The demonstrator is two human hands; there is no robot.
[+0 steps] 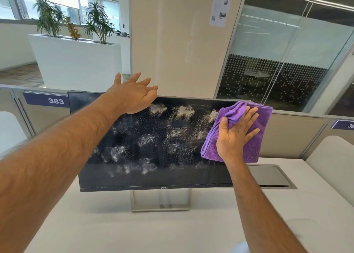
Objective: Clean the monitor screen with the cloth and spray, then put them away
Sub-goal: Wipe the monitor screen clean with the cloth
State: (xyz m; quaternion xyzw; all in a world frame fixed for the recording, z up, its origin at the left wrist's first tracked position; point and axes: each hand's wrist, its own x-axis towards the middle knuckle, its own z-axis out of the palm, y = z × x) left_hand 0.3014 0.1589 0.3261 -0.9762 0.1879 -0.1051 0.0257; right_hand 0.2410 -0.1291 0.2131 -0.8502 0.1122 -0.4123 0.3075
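Observation:
A black monitor (153,180) stands on a silver stand on the white desk, its dark screen speckled with white spray patches. My right hand (236,135) presses a folded purple cloth (254,145) flat against the right side of the screen. My left hand (134,94) hovers at the monitor's top edge, left of centre, fingers spread and holding nothing. No spray bottle is clearly in view; a pale blurred shape (239,248) shows at the bottom edge.
The white desk (134,229) has a grey cable hatch (268,176) right of the monitor. Grey partitions (287,136) with a "383" label run behind it. Pale chair backs stand at the left and right. A column and planters lie beyond.

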